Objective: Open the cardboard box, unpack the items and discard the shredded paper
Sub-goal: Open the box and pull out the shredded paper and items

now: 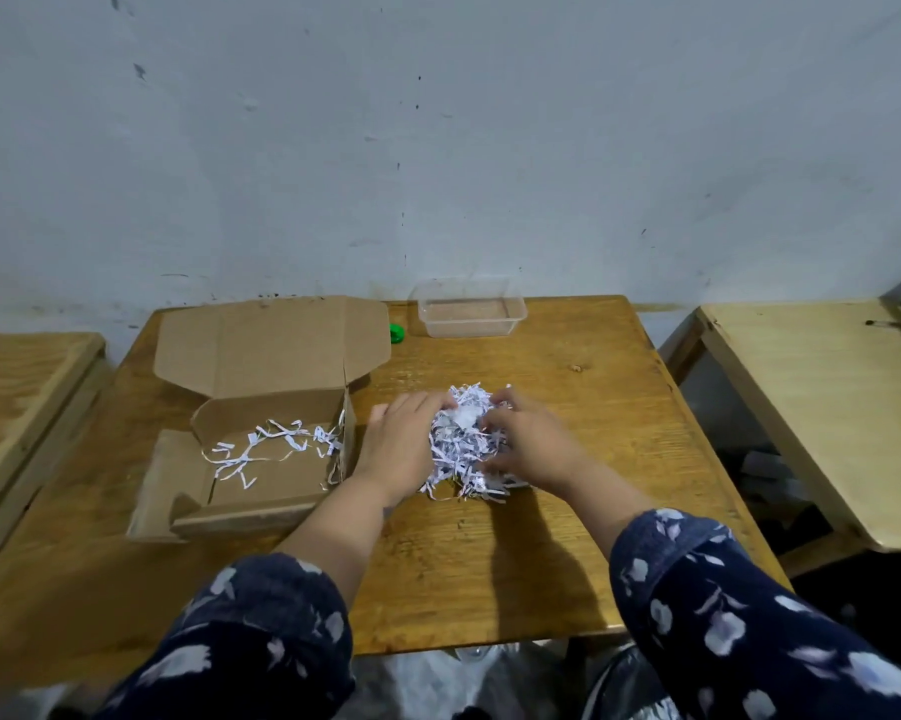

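Two hands work one heap of shredded paper (464,444) on the table (568,511). The left hand (399,449) cups the heap's left side; the right hand (529,446) cups its right side, fingers curled into the strips. One cardboard box (266,449) sits just left of the left hand, lid folded back toward the wall, long axis left to right, a few loose strips (277,446) inside. One clear tub (472,310) and one green object (397,334), possibly a cap, stand near the wall.
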